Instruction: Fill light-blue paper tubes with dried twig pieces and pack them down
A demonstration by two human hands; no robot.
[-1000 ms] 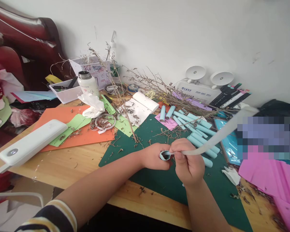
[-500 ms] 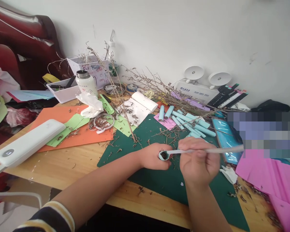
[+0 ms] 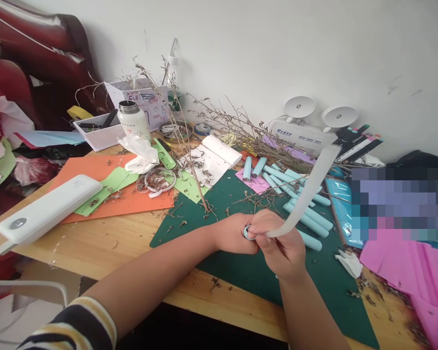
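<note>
My left hand (image 3: 234, 235) is closed around a small light blue paper tube (image 3: 246, 233), whose open end faces up toward me. My right hand (image 3: 282, 248) pinches a long whitish strip (image 3: 303, 199) that curves up and away to the right. The right fingertips press at the tube's mouth, covering most of the opening and the strip's near end. Both hands are above a green cutting mat (image 3: 237, 270). Just beyond them, several more light blue paper tubes (image 3: 310, 218) lie in a loose pile.
Dry twigs (image 3: 226, 116) stretch across the back, with leaf bits scattered about. A white power bank (image 3: 51, 206), orange paper (image 3: 91, 167) and an uncapped white bottle (image 3: 133, 121) are to the left. Pink paper (image 3: 405, 272) and a blue plastic-wrapped pack (image 3: 341, 209) lie right.
My right hand has moved left onto the tube's mouth, covering the dark filling seen before. The strip, formerly level, now bends upward. My left hand keeps hold of the tube.
</note>
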